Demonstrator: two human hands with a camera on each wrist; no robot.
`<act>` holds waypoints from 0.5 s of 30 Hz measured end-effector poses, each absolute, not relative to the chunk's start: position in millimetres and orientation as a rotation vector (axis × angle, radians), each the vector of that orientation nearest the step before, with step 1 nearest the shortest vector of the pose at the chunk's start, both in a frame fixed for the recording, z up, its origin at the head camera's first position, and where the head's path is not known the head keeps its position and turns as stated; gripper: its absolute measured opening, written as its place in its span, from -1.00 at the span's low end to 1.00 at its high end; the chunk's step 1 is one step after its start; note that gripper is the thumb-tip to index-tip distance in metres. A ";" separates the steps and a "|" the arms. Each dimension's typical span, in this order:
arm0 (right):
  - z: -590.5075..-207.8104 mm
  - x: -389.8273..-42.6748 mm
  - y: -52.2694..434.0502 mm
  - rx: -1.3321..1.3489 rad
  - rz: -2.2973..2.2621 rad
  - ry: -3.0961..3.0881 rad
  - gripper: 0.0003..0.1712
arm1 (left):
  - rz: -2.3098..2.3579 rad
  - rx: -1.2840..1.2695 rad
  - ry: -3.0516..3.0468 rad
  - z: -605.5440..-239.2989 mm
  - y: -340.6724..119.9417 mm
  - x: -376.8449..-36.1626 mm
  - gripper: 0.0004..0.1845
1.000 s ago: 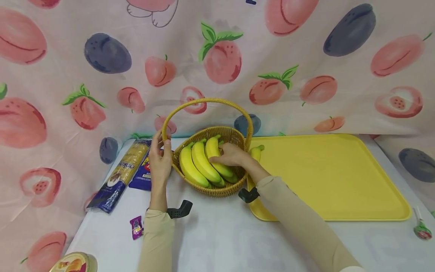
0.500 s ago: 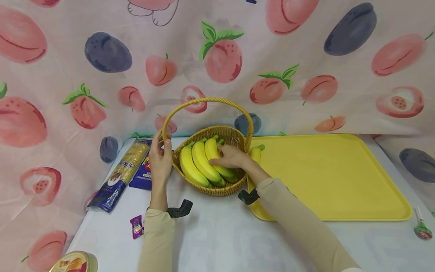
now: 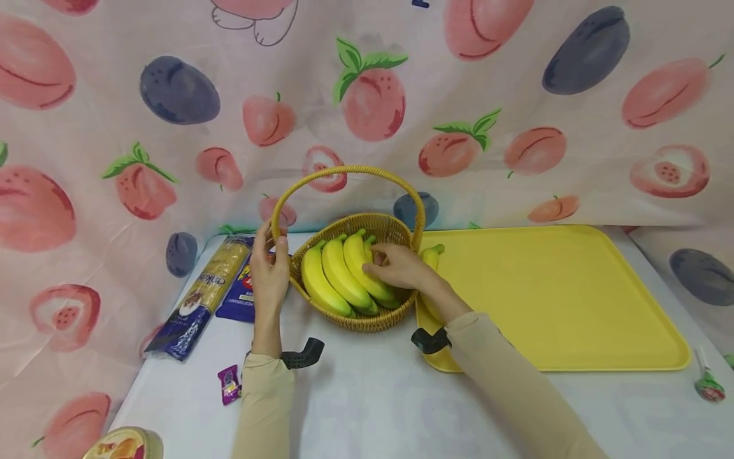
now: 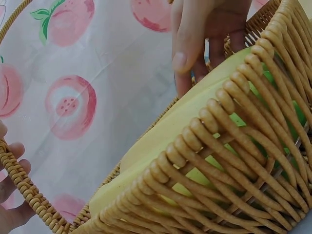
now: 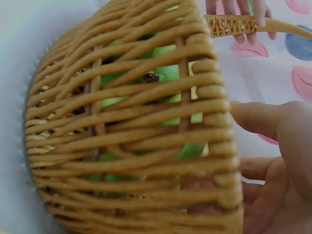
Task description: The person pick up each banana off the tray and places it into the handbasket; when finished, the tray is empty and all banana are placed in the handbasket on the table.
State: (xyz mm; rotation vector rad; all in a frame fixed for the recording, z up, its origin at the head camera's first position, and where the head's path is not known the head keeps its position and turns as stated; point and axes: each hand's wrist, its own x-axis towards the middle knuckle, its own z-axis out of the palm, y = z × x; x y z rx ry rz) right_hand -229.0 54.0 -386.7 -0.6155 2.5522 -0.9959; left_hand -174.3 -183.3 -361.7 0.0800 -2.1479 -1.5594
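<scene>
A woven wicker basket (image 3: pixel 367 319) with a tall hoop handle (image 3: pixel 350 171) stands on the white table and holds a bunch of yellow bananas (image 3: pixel 332 277). My left hand (image 3: pixel 269 268) grips the handle at its left base; the left wrist view shows its fingers (image 4: pixel 9 195) curled round the handle (image 4: pixel 24 185). My right hand (image 3: pixel 401 268) reaches into the basket from the right, with its fingers lying on the rightmost banana. In the left wrist view those fingertips (image 4: pixel 187 44) touch the banana (image 4: pixel 185 117). The right wrist view shows the basket wall (image 5: pixel 126 131) and my right hand (image 5: pixel 278 161) beside it.
A yellow tray (image 3: pixel 562 299) lies right of the basket, with a single banana (image 3: pixel 430 255) at its left edge. Biscuit packets (image 3: pixel 206 293) lie to the left, a purple candy (image 3: pixel 229 384) near my left sleeve, a lollipop (image 3: pixel 708 386) far right, a tin (image 3: pixel 123 444) at bottom left.
My right hand and forearm have slid slightly right and back, with the fingers still on the bananas. The left hand and the basket have stayed put.
</scene>
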 end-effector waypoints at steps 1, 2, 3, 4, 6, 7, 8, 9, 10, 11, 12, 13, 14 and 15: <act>-387.0 -227.4 56.3 -0.630 -1.020 2.557 -0.33 | -1.562 0.078 -2.147 -358.3 -181.8 -172.3 -0.61; -387.2 -225.5 58.5 -0.638 -1.054 2.554 -0.35 | -1.561 0.080 -2.148 -355.2 -180.4 -170.4 -0.62; -387.4 -223.5 60.8 -0.652 -1.086 2.554 -0.37 | -1.568 0.078 -2.145 -354.2 -180.2 -169.8 -0.62; -387.7 -221.5 63.1 -0.669 -1.116 2.555 -0.40 | -1.573 0.078 -2.142 -353.3 -180.0 -169.1 -0.62; -388.1 -216.9 68.0 -0.700 -1.167 2.565 -0.45 | -1.578 0.080 -2.142 -351.8 -178.9 -168.1 -0.62; -388.4 -214.3 70.6 -0.706 -1.189 2.575 -0.48 | -1.582 0.080 -2.140 -351.4 -178.5 -167.8 -0.61; -388.8 -211.7 73.2 -0.706 -1.215 2.581 -0.50 | -1.586 0.078 -2.139 -351.3 -178.2 -167.7 -0.61; -389.0 -208.9 75.9 -0.709 -1.242 2.586 -0.52 | -1.590 0.078 -2.138 -351.4 -178.0 -167.8 -0.61; -389.6 -206.4 78.3 -0.713 -1.265 2.593 -0.54 | -1.592 0.079 -2.136 -351.8 -178.2 -168.1 -0.61; -389.9 -203.8 80.7 -0.711 -1.291 2.596 -0.55 | -1.595 0.078 -2.136 -352.2 -178.3 -168.5 -0.61; -390.6 -201.4 83.0 -0.710 -1.312 2.601 -0.57 | -1.597 0.076 -2.133 -352.6 -178.5 -168.8 -0.61; -391.1 -199.2 85.1 -0.703 -1.336 2.603 -0.58 | -1.600 0.072 -2.128 -352.8 -178.6 -168.9 -0.61; -391.4 -196.9 87.1 -0.698 -1.362 2.600 -0.59 | -1.600 0.071 -2.127 -352.9 -178.7 -169.0 -0.61; -391.8 -194.9 89.1 -0.686 -1.383 2.603 -0.60 | -1.599 0.069 -2.126 -352.8 -178.7 -169.2 -0.61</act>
